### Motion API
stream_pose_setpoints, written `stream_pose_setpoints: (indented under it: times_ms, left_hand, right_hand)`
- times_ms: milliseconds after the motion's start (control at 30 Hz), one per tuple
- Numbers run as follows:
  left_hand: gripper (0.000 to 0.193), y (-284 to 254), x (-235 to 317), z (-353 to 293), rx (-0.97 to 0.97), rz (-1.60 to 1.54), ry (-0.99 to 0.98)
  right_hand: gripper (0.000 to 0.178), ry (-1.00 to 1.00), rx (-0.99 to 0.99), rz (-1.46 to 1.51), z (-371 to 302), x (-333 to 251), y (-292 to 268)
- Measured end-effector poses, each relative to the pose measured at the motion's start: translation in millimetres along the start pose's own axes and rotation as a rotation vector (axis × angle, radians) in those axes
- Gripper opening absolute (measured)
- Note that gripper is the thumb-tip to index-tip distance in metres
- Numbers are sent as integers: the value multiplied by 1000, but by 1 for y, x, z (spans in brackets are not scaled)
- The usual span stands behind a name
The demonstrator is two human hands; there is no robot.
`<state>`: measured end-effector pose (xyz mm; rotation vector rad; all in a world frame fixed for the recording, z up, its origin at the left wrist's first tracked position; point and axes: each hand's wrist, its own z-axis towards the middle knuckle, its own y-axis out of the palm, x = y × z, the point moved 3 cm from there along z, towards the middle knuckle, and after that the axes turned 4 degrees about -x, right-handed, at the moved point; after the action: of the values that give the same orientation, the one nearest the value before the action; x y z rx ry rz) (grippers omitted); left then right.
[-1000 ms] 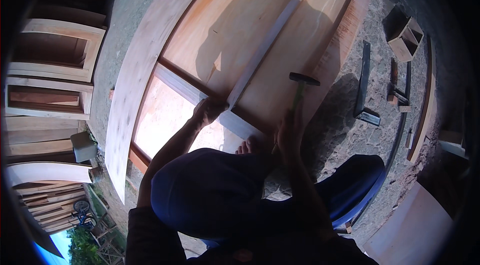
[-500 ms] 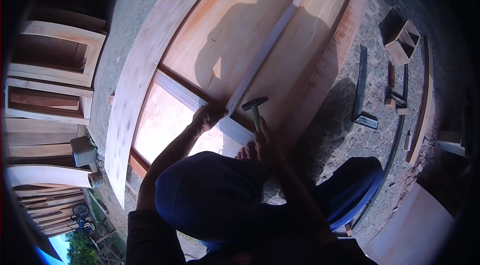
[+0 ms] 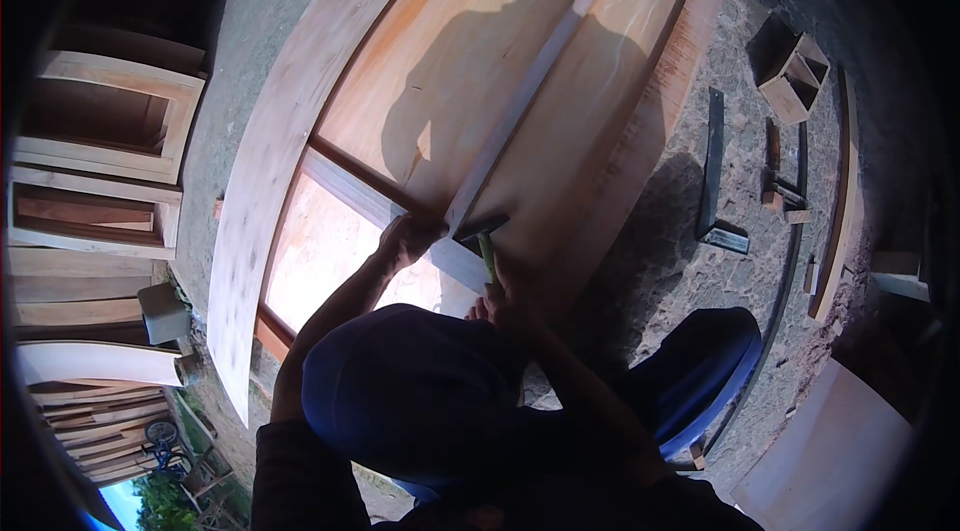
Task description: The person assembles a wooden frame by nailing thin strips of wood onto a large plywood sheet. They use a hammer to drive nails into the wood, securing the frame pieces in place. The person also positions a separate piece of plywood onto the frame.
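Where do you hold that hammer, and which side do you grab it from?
Best, I think, by the slim green handle, well away from the dark head. Come from the person's near side: the handle points back that way, and the right hand grips it there.

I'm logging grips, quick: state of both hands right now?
Left hand: at the wooden crosspiece; whether it's open or pinching something cannot be told.
Right hand: closed, holding the hammer.
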<state>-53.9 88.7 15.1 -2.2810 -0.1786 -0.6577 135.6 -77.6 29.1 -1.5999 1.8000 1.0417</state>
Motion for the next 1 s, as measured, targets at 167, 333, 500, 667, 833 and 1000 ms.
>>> stream_pose_setpoints:
  times_ms: [167,333,500,667,833,1000]
  left_hand:
    - [36,2,-3,-4,-3,-3,-27]
    - [34,6,-26,3,-29,37,0]
    - [29,-2,18,-2,-18,66,111]
    - [52,-4,47,-12,81,305,-89]
    - [44,-92,204,-39,-111,162,291]
    - [47,-94,473,-158,-527,70,418]
  right_hand:
    - [57,-204,438,-136,-7,-9,-15]
    - [61,-254,87,-223,0,22,-5]
    - [61,-141,368,-23,-42,-90,-103]
    - [61,-539,612,-359,-112,-149,-167]
    - [51,-294,529,-412,-232,-195,-161]
    - [47,-203,664,-303,-355,-284,-126]
